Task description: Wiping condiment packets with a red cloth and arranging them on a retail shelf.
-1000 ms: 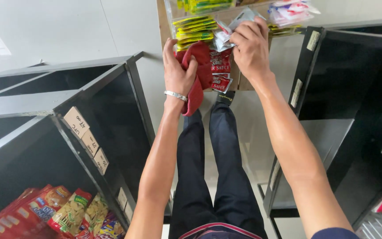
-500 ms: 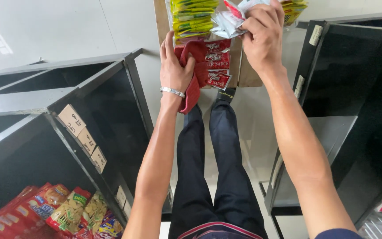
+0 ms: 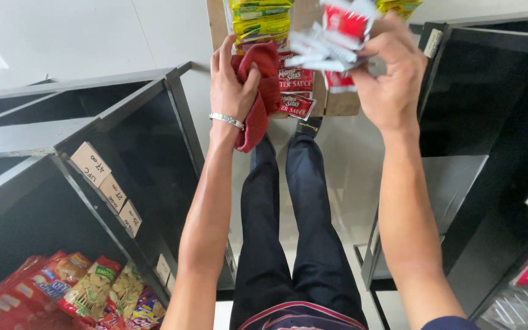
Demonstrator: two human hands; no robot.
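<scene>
In the head view, both bare arms reach straight up the middle of the frame, away from the body, over a pair of dark blue trouser legs [image 3: 288, 232] and a pale tiled floor [image 3: 343, 165].

The left hand [image 3: 230, 85] sits at upper centre-left, wearing a thin silver bracelet [image 3: 227, 120] at the wrist. Its fingers are curled shut around a crumpled dark red cloth [image 3: 263, 91], which bunches between thumb and palm and hangs down past the wrist.

The right hand [image 3: 389, 73] is at upper centre-right, its back toward the camera and wrist bent. It is closed on a fanned bunch of small red and white foil sachets [image 3: 331, 43], pinched between thumb and fingers at the top edge of the frame (motion blur hides how many).

Between and behind the hands stands a brown cardboard box [image 3: 337, 104], holding more red sauce sachets [image 3: 294, 91] and a stack of yellow-green packets [image 3: 261, 18] at the top edge.

Black metal shelving [image 3: 123, 153] fills the left side, with handwritten card price tags [image 3: 102, 183] along its edge and bright snack bags [image 3: 93, 293] in the lower left corner. More black metal shelves [image 3: 496, 98] fill the right.

Compared with half a second ago, the right hand has lifted its sachets clear of the box toward the top of the frame, fanned wider. The left hand keeps its grip on the cloth, in much the same spot.
</scene>
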